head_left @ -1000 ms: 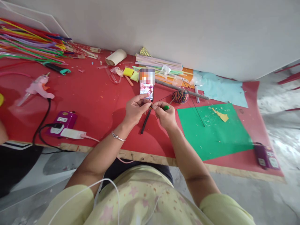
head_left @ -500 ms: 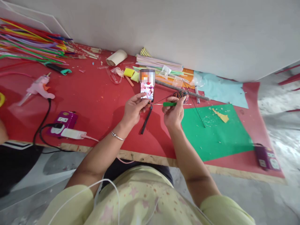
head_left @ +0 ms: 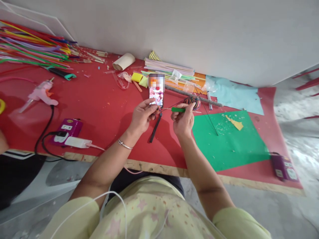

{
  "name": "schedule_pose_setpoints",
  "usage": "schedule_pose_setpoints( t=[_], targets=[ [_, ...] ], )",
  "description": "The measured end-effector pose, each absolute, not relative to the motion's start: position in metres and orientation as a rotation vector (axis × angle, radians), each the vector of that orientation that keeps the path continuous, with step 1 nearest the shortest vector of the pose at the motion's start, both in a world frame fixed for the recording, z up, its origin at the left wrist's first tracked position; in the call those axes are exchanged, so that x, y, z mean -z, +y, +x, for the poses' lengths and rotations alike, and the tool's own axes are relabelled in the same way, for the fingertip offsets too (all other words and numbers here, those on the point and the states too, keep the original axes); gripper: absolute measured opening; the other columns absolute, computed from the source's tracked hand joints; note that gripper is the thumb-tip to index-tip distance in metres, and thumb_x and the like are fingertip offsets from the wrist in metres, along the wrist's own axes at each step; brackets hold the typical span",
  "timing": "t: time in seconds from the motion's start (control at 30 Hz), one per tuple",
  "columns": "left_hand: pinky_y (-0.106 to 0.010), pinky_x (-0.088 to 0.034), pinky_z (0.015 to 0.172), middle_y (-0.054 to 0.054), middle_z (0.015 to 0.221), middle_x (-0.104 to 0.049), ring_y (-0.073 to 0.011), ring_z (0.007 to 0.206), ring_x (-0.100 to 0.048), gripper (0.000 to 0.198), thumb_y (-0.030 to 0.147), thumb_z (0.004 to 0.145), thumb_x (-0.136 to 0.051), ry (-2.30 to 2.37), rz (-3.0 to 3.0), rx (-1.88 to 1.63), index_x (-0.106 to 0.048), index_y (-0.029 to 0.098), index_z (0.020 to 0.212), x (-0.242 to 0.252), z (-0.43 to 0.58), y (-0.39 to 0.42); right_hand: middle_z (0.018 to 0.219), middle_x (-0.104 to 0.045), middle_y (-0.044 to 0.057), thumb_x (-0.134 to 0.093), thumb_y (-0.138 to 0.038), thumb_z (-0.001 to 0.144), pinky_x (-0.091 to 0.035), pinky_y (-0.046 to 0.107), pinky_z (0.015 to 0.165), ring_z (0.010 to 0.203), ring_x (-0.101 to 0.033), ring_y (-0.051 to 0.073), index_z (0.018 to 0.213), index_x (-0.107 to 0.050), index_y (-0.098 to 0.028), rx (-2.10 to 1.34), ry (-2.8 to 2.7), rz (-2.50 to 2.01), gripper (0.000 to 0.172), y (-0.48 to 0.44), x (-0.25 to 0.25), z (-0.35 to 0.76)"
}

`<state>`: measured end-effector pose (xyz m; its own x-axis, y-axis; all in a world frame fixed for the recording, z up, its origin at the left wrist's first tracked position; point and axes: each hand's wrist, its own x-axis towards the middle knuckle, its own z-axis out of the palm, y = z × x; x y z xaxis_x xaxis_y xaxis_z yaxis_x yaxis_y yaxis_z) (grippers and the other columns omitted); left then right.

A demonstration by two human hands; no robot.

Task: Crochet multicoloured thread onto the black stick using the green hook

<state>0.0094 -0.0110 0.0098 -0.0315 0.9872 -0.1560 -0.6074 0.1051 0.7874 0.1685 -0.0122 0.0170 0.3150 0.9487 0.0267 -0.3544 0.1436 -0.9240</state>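
My right hand [head_left: 183, 121] is closed round the green handle of a crochet hook [head_left: 178, 109], whose thin metal shaft points left. Pinched in my left hand [head_left: 142, 116] is a small piece of dark yarn [head_left: 159, 108], partly hidden by the fingers, and the hook's tip meets it there. Behind my right hand lies a multicoloured ball of yarn [head_left: 193, 102], with a strand running toward my left hand. A phone [head_left: 156, 94] with a lit screen stands just beyond my left fingers. Below it lies a black strip [head_left: 156, 128].
A green sheet [head_left: 231, 146] lies right, beside a blue sheet [head_left: 239, 98]. A grey rod [head_left: 209, 100] crosses behind the yarn ball. Left are a pink glue gun [head_left: 41, 94], a purple power socket [head_left: 68, 131] and colourful pipe cleaners [head_left: 32, 48]. Part of another person's arm [head_left: 3, 142] shows.
My right hand has moved slightly left with the crochet hook, bringing the shaft further into the yarn at my left fingers. My left hand has barely moved.
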Motion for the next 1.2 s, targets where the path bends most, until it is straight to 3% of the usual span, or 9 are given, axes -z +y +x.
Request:
schedule_pose_setpoints(
  t=[0.77, 1.2],
  targets=[
    [-0.017, -0.044, 0.047, 0.001, 0.082, -0.080, -0.0096, 0.063, -0.070, 0.052, 0.031, 0.062, -0.100, 0.841, 0.606, -1.414, -0.076, 0.022, 0.108, -0.0082, 0.0100, -0.0114, 0.057, -0.055, -0.006, -0.047, -0.083, 0.096, -0.039, 0.024, 0.047, 0.048, -0.050, 0.010, 0.086, -0.065, -0.026, -1.026, -0.822, -1.041, 0.061, -0.0147, -0.0157, 0.1671],
    [-0.018, -0.043, 0.046, 0.000, 0.082, -0.080, -0.0093, 0.062, -0.070, 0.051, 0.031, 0.062, -0.100, 0.829, 0.601, -1.426, -0.076, 0.021, 0.106, -0.0104, 0.0101, -0.0115, 0.058, -0.057, -0.005, -0.055, -0.083, 0.092, -0.041, 0.022, 0.047, 0.049, -0.051, 0.009, 0.083, -0.067, -0.027, -1.060, -0.784, -1.009, 0.058, -0.0152, -0.0179, 0.1658]
  ],
)
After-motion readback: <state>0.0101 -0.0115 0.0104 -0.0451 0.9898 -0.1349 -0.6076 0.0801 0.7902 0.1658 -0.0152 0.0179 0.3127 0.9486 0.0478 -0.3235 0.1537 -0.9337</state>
